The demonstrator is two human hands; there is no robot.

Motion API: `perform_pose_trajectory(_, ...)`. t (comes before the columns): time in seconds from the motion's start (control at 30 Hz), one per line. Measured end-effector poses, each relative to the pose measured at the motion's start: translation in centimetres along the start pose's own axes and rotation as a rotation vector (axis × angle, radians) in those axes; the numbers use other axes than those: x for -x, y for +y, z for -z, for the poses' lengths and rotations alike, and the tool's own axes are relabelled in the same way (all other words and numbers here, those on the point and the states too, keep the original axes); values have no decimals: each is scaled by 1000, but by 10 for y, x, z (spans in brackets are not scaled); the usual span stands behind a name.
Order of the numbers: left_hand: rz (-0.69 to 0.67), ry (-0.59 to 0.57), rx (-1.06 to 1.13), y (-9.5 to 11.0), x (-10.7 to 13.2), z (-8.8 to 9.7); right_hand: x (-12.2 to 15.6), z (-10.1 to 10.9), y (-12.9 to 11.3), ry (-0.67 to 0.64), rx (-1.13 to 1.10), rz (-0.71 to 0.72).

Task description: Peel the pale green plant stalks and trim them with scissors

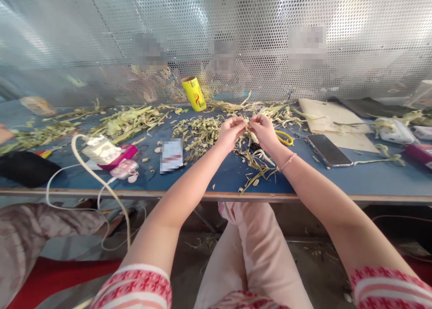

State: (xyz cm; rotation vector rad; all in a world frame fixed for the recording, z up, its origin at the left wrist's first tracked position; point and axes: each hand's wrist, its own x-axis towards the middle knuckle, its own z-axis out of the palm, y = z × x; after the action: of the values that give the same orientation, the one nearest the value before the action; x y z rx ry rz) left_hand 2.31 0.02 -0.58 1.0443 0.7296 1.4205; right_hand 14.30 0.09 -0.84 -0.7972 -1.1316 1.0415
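My left hand (232, 131) and my right hand (263, 129) meet over the blue table, fingertips pinched close together. Between them is a small pale piece of dried plant (248, 123), mostly covered by the fingers. A heap of short, curled greenish plant pieces (199, 131) lies just left of my left hand. Below and around my right hand are longer dry stalks and leaves (258, 160). A yellow loop (285, 138) rests beside my right wrist.
A yellow cardboard tube (194, 94) stands tilted near the perforated metal panel (249, 38). A packet (171, 156), corded chargers (111, 153) and more stalks (131, 122) lie left. Rightward are a phone (329, 150) and cardboard (330, 115). Another person's hand (5, 133) shows far left.
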Motion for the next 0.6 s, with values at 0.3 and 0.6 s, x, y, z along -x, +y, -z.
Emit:
perform_pose_trajectory(0.3, 41, 31, 27, 1, 1, -1, 2, -2, -2, 8, 42, 58)
perform_pose_trajectory(0.6, 43, 14, 24, -1, 0, 0, 0, 1, 2, 26, 119, 86)
